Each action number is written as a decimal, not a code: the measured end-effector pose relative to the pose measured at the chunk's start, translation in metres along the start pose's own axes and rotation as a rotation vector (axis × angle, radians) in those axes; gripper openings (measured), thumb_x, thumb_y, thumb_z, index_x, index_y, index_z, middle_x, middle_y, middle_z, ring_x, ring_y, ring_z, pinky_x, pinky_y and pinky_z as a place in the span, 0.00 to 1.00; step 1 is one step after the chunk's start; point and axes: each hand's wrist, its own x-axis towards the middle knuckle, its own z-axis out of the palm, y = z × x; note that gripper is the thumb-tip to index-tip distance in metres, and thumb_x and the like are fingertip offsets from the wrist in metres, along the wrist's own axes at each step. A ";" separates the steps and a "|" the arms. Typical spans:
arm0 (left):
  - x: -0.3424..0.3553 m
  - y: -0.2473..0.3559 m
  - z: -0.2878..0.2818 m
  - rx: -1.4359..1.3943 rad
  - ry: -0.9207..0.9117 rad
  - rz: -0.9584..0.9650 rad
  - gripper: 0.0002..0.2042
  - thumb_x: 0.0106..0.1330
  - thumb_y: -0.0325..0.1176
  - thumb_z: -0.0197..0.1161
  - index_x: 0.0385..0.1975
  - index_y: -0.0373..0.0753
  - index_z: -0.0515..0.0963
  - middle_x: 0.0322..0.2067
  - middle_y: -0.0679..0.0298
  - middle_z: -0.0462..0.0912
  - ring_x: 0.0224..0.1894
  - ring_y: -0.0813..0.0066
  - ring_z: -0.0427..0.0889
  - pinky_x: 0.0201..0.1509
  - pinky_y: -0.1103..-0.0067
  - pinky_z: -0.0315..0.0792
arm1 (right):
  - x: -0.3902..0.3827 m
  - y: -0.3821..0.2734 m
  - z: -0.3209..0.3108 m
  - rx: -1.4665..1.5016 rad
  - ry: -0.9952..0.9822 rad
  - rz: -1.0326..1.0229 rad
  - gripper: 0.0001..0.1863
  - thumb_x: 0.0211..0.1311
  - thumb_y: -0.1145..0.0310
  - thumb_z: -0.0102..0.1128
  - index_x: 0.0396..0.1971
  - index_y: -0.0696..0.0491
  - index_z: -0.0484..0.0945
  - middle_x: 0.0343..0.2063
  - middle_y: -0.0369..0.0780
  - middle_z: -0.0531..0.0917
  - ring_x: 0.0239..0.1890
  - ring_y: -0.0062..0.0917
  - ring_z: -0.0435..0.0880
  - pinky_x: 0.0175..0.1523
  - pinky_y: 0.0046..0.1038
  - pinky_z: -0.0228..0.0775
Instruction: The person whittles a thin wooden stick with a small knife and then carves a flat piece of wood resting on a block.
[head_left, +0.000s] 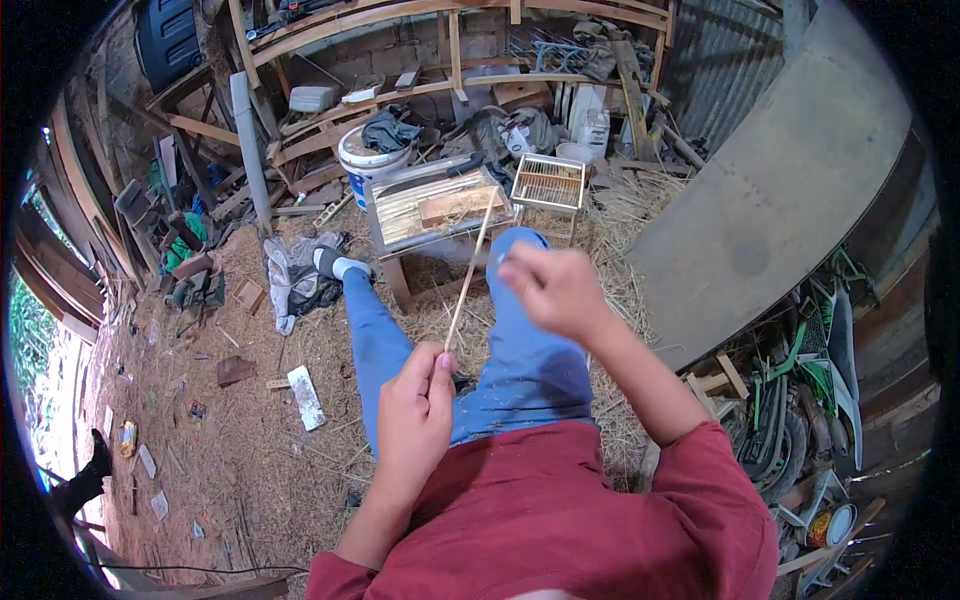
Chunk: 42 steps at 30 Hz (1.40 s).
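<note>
My left hand (417,405) is closed round the lower end of a thin, pale wooden stick (470,275), with the thumb lying along it. The stick slants up and away from me, its far tip in front of a small work table. My right hand (556,288) is raised over my right knee, to the right of the stick and apart from it. Its fingers are curled in and slightly blurred; whether anything is in them is hidden. On the low table (400,243) lie many thin pale strips (405,210) and a flat wooden board (455,206).
A small slatted wooden rack (548,183) stands right of the table. Behind is a white bucket (365,160) with dark cloth on it. A large curved panel (770,210) leans at right. Clothing (300,275) and a white scrap (306,398) lie on the straw-strewn ground.
</note>
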 end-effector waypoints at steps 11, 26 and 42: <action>0.005 -0.008 0.002 -0.039 0.016 -0.001 0.08 0.78 0.30 0.56 0.38 0.33 0.78 0.20 0.60 0.76 0.22 0.76 0.74 0.29 0.74 0.69 | -0.004 -0.007 0.013 -0.018 -0.011 0.131 0.14 0.70 0.57 0.63 0.27 0.50 0.78 0.19 0.43 0.77 0.23 0.42 0.82 0.28 0.40 0.71; 0.007 -0.003 -0.006 -0.033 -0.012 -0.061 0.10 0.82 0.33 0.52 0.38 0.35 0.75 0.25 0.71 0.72 0.27 0.86 0.70 0.31 0.83 0.64 | -0.001 -0.012 0.025 0.047 -0.042 -0.023 0.16 0.70 0.53 0.62 0.28 0.48 0.75 0.20 0.43 0.80 0.23 0.43 0.82 0.26 0.42 0.69; 0.003 -0.008 -0.004 -0.017 -0.030 -0.061 0.11 0.83 0.33 0.52 0.36 0.36 0.74 0.22 0.74 0.68 0.25 0.88 0.65 0.28 0.84 0.59 | 0.005 0.012 0.020 -0.020 -0.015 0.161 0.13 0.68 0.57 0.64 0.29 0.50 0.79 0.19 0.44 0.79 0.22 0.44 0.81 0.28 0.41 0.70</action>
